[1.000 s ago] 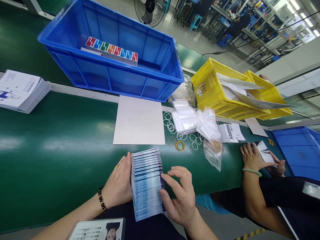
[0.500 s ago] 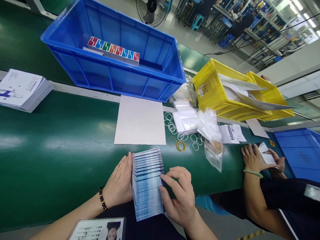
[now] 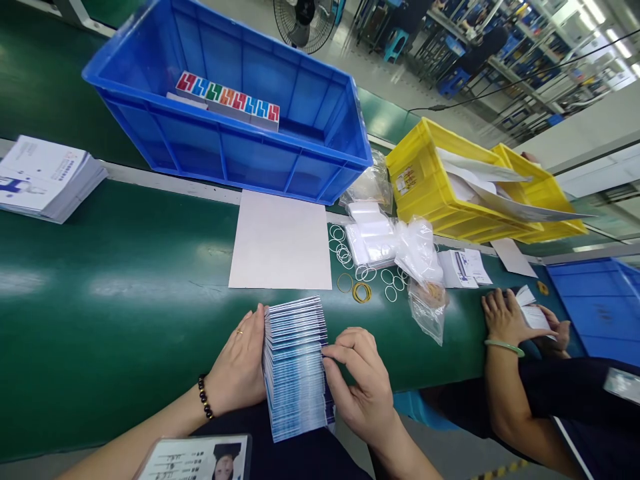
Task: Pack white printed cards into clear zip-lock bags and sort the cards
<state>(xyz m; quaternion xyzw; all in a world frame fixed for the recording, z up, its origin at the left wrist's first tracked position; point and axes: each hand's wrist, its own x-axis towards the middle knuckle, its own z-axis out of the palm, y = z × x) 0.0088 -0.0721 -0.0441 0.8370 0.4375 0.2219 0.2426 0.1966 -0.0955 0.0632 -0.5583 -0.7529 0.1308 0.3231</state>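
A fanned stack of thin printed booklets (image 3: 296,373), blue and white along the edges, stands in front of my body near the table's front edge. My left hand (image 3: 243,360) is closed along its left side, its fingers partly hidden behind the stack. At the right side, my right hand (image 3: 363,383) pinches the booklets' dark edges between thumb and index finger, with the other fingers curled. Just beyond the stack lies a blank white sheet (image 3: 280,243). White rings (image 3: 343,253) and yellow rubber bands (image 3: 361,292) lie to its right.
A blue crate (image 3: 225,143) holding small colour-marked boxes stands behind the sheet. Booklets (image 3: 45,177) are piled at left. Clear plastic bags (image 3: 373,237) and yellow bins (image 3: 450,193) are at right, near a co-worker's hands (image 3: 507,320) holding white papers.
My right thumb and fingers have shifted slightly right, and more of the dark booklet edges shows at the lower right. My left hand stays in place.
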